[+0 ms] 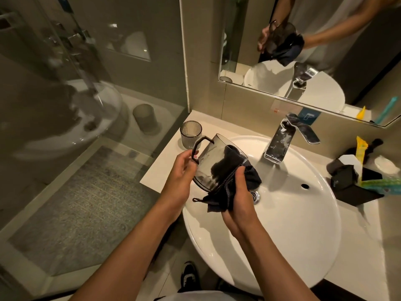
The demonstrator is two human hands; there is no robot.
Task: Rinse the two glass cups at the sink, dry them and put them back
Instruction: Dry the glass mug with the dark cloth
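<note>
A smoky handled glass cup (213, 162) is held tilted over the sink's (303, 224) left rim. The left hand (184, 170) grips its base; the right hand (237, 192) clutches a dark cloth (219, 198) stuffed inside. The ribbed glass cup (191, 134) stands at the counter's (160, 170) back-left corner. Wet glass could slip and strike the basin.

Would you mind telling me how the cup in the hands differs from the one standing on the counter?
The handled cup is tilted over the sink, held by the left hand; the ribbed cup stands upright, untouched. The handled cup is smooth and has a dark cloth stuffed inside; the ribbed cup has none. Both are smoky, see-through.
</note>
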